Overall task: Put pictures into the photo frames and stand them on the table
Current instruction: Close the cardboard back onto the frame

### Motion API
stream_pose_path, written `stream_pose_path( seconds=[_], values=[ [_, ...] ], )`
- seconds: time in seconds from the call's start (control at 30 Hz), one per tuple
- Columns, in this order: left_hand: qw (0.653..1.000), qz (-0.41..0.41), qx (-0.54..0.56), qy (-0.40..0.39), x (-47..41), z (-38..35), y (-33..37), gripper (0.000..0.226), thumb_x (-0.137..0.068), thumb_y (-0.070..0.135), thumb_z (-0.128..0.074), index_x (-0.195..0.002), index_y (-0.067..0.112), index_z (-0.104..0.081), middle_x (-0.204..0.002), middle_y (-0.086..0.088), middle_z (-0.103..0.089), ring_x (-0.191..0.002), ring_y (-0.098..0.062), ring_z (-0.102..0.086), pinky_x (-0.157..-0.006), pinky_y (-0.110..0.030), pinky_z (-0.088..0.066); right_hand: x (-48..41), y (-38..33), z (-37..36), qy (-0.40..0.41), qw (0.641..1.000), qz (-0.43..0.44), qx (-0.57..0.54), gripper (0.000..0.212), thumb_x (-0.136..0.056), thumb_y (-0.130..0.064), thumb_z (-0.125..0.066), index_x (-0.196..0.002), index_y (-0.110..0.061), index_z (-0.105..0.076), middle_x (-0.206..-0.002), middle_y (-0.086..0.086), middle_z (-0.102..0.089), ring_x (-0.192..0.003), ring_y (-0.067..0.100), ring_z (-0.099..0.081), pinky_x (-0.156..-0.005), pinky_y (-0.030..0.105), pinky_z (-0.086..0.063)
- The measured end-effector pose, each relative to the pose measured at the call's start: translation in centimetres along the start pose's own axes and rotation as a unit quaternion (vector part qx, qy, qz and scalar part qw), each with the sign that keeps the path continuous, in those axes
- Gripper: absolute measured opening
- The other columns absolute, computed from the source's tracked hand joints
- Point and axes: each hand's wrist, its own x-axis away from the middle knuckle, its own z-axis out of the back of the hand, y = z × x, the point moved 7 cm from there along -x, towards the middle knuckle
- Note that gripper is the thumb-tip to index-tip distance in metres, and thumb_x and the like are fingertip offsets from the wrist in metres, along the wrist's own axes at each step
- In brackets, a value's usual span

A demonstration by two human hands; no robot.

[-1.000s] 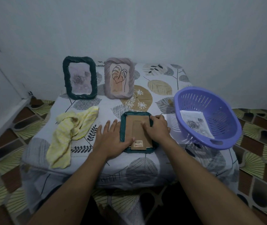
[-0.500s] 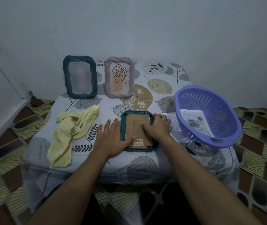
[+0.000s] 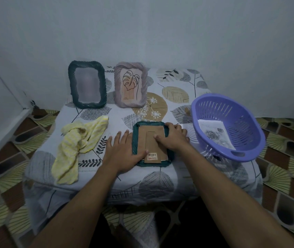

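Head view: the left hand (image 3: 123,153) lies flat, fingers straight, steadying the face-down teal frame (image 3: 153,164) on the table (image 3: 160,185). The right hand (image 3: 173,138) curls over its right rim, thumb on the backing (image 3: 148,138), likely seating it. Beyond, a green frame (image 3: 87,103) and a pink frame (image 3: 130,104) stand upright.

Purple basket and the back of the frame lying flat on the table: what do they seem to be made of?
The basket looks like moulded plastic, smooth and slightly glossy: slotted walls, cut-out handle. The back of the frame looks like brown cardboard or fibreboard, matte, with a barcode sticker; which one, I cannot tell.
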Motion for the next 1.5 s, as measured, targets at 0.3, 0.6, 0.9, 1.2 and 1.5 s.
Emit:
stream_pose_path(
  seconds=[0.3,0.6,0.9,1.2,1.5],
  values=[
    [1.000,-0.001,0.002,-0.001,0.0,0.1,0.0,0.104,-0.078,0.090,-0.014,-0.158,0.024,-0.010,-0.166,0.001,-0.007,-0.152,-0.021,-0.001,-0.121,-0.052,0.001,-0.2,0.0,0.3,-0.010,0.999,0.021,0.024,0.077,-0.087,-0.066,-0.057,-0.150,-0.030,-0.031,-0.150,0.006,-0.028,-0.140,0.032,-0.021,-0.107,0.048,-0.031],
    [1.000,0.003,0.010,-0.001,0.1,0.2,0.1,0.106,-0.075,0.091,-0.012,-0.158,0.024,-0.010,-0.166,0.001,-0.007,-0.152,-0.021,0.000,-0.120,-0.053,0.001,-0.6,0.0,0.5,-0.003,0.999,0.030,0.022,0.079,-0.085,-0.064,-0.062,-0.147,-0.025,-0.034,-0.147,0.009,-0.034,-0.137,0.035,-0.024,-0.106,0.049,-0.034],
    [1.000,0.004,0.005,0.001,0.1,0.3,0.2,0.101,-0.080,0.088,-0.018,-0.158,0.023,-0.011,-0.166,0.001,-0.007,-0.152,-0.021,-0.001,-0.121,-0.052,0.001,0.5,0.0,0.1,0.068,0.998,0.002,0.012,0.071,-0.087,-0.065,-0.058,-0.139,-0.019,-0.042,-0.146,0.004,-0.038,-0.135,0.031,-0.031,-0.102,0.048,-0.035],
    [1.000,0.005,0.008,-0.002,0.2,0.3,0.2,0.101,-0.080,0.088,-0.019,-0.158,0.023,-0.010,-0.166,0.001,-0.007,-0.152,-0.020,0.000,-0.121,-0.052,0.002,0.6,0.0,0.0,0.078,0.995,-0.027,-0.047,0.072,-0.085,-0.057,-0.068,-0.140,-0.019,-0.042,-0.150,0.001,-0.033,-0.135,0.030,-0.031,-0.103,0.048,-0.031],
    [1.000,0.003,0.012,0.001,0.0,0.2,0.1,0.109,-0.072,0.092,-0.010,-0.157,0.025,-0.011,-0.166,0.001,-0.008,-0.152,-0.021,-0.002,-0.120,-0.052,0.000,0.4,-0.3,0.3,0.065,0.995,-0.036,-0.067,0.071,-0.083,-0.052,-0.073,-0.137,-0.017,-0.042,-0.147,0.001,-0.033,-0.135,0.029,-0.031,-0.104,0.047,-0.030]
  ],
)
